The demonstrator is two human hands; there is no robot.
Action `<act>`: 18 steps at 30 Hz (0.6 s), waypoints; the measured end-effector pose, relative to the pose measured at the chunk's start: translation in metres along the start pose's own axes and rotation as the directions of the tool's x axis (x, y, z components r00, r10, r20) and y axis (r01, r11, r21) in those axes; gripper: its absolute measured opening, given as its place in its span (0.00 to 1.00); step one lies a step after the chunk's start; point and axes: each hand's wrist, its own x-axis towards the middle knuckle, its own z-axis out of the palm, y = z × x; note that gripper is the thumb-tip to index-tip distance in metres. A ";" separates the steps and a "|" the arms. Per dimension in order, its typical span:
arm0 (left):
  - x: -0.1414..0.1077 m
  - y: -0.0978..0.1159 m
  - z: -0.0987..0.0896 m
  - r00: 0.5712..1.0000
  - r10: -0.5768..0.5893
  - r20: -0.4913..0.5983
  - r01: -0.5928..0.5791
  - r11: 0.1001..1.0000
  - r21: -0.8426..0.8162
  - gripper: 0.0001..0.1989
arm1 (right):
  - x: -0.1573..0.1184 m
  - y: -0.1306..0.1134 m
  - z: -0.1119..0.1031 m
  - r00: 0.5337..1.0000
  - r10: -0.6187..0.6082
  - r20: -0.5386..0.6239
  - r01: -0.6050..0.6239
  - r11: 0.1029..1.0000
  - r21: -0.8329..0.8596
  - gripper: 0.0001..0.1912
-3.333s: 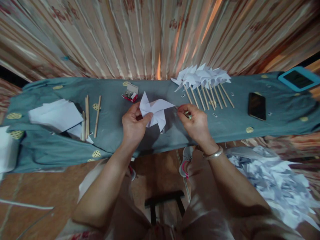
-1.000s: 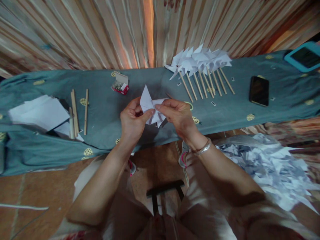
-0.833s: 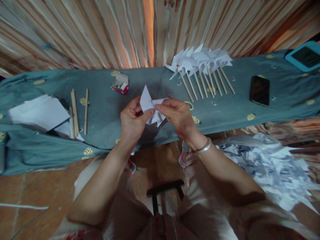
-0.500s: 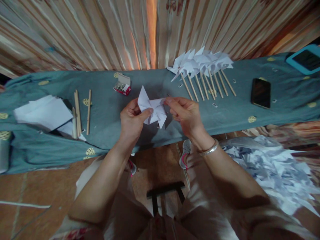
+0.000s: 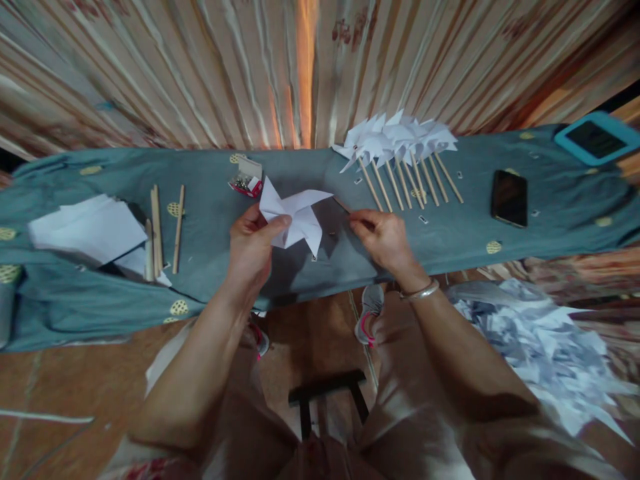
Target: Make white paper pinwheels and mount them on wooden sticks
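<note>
A white paper pinwheel [image 5: 301, 217] with pointed, folded blades is pinched at its middle by my left hand [image 5: 255, 243], thumb on top. To its right, my right hand [image 5: 383, 240] is closed on a thin wooden stick [image 5: 342, 204]; only the end toward the pinwheel shows, the rest being hidden by the fingers. A gap separates this hand from the paper. Just behind my left hand stands a small open red and white box [image 5: 246, 177] of shiny metal pins.
Several finished pinwheels on sticks [image 5: 400, 143] lie in a row at the back right. Paper sheets [image 5: 93, 230] and loose sticks [image 5: 157, 230] are at left. A phone [image 5: 509, 198] and a blue-framed device [image 5: 597, 138] lie right. Folded paper [image 5: 540, 353] is heaped below the table's right side.
My right hand has let go of the pinwheel's blade and moved slightly right and down, closing on a stick. My left hand has shifted a little left with the pinwheel.
</note>
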 end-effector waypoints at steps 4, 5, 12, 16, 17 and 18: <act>0.003 -0.003 -0.004 0.998 0.064 0.004 -0.064 0.995 0.071 0.12 | 0.001 -0.007 0.009 0.987 -0.074 0.143 0.094 0.986 -0.136 0.13; 0.004 -0.003 -0.004 0.997 0.072 0.003 -0.072 0.994 0.082 0.12 | 0.002 -0.009 0.011 0.983 -0.075 0.170 0.103 0.982 -0.162 0.13; 0.003 -0.004 -0.004 0.996 0.091 -0.011 -0.090 0.992 0.094 0.14 | 0.005 -0.013 0.021 0.953 -0.108 0.282 0.178 0.955 -0.235 0.13; 0.003 -0.005 -0.003 0.997 0.069 -0.031 -0.066 0.995 0.074 0.16 | 0.005 -0.017 0.020 0.932 -0.102 0.349 0.210 0.935 -0.287 0.13; 0.003 -0.006 -0.003 0.998 0.065 -0.027 -0.063 0.995 0.076 0.16 | 0.004 -0.018 0.020 0.929 -0.099 0.357 0.211 0.934 -0.289 0.14; 0.003 -0.006 -0.003 0.998 0.064 -0.022 -0.063 0.995 0.080 0.16 | 0.004 -0.020 0.021 0.926 -0.098 0.365 0.209 0.937 -0.280 0.13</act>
